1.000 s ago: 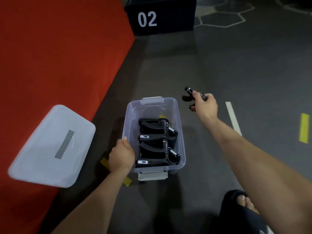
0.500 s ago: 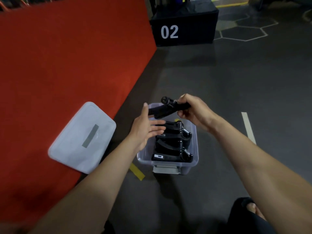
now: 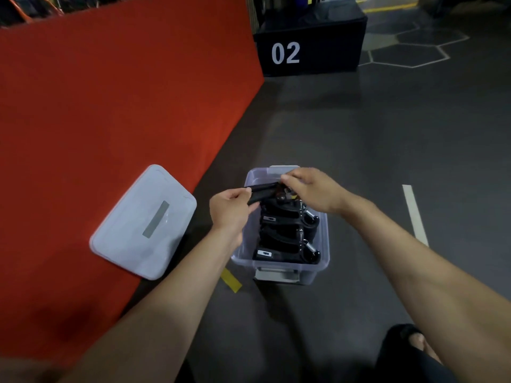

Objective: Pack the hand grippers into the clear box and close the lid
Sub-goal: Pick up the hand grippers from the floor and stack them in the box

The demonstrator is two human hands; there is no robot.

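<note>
1. Hand gripper (image 3: 262, 192), black, is now held by both hands over the far end of the clear box (image 3: 323, 258); a second ago the right hand alone carried it out beside the box.
2. Left hand (image 3: 229, 211), which had steadied the near left rim, has left it; its fingers now curl round the gripper's handle end.
3. Right hand (image 3: 312, 192) pinches the other end, fingers bent over it.
4. Two packed grippers (image 3: 287, 236) already lie side by side in the near part of the box, leaving the far slot free.
5. Lid (image 3: 143, 222) rests apart on the red mat (image 3: 110, 106), so closing is probably next once this one is seated.
</note>
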